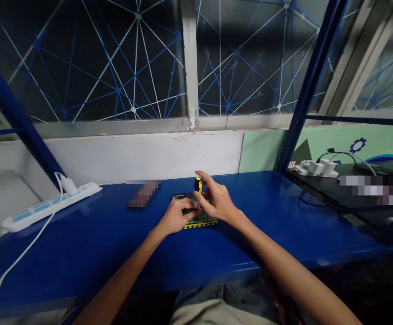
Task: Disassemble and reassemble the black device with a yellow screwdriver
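Observation:
A screwdriver [199,184] with a black and yellow handle stands roughly upright in my right hand [218,201]. The thumb and fingers close on its handle, while the index finger reaches up past the handle's top. My left hand [179,214] is at the lower end of the screwdriver, thumb and index finger brought together near the shaft. What they pinch is too small to make out. Below both hands lies a flat case [201,222] with green and yellow rows and a dark far edge, partly hidden by the fingers.
On the blue table [115,253], a blurred-out flat dark object [144,195] lies left of the case. A white power strip [52,206] with a plug and cable is at the far left. Blue posts [313,76] rise at both sides. More plugs [321,167] and cables sit on the dark right-hand table.

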The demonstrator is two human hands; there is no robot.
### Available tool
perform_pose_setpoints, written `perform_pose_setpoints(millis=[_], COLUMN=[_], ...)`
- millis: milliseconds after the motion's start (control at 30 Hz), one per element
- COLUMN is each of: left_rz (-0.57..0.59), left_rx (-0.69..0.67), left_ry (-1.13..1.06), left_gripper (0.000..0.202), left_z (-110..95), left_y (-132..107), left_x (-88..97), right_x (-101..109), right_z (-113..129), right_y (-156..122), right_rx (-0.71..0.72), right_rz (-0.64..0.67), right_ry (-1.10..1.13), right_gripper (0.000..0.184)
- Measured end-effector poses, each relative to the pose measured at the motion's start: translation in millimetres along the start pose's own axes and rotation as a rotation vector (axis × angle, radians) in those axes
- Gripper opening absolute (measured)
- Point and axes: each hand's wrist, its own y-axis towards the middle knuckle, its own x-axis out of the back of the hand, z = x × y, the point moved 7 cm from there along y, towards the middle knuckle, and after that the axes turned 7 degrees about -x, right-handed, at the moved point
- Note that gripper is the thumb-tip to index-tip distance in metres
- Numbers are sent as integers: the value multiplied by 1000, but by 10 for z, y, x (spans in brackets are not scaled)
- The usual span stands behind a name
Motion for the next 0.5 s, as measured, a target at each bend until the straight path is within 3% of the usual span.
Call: perform_pose_setpoints(millis=[267, 500], left_rz=[46, 75], left_rx=[-8, -17], left_ry=[2, -23], left_gripper=[17, 14], left_z=[-12, -8], left_y=[7, 13], left_x=[-20, -39], right_x=[-46, -43], right_z=[3, -51], right_y=[-8, -3], right_rx=[-15, -58], right_rz=[67, -8], right_ry=[15, 58], right_gripper=[55, 50])
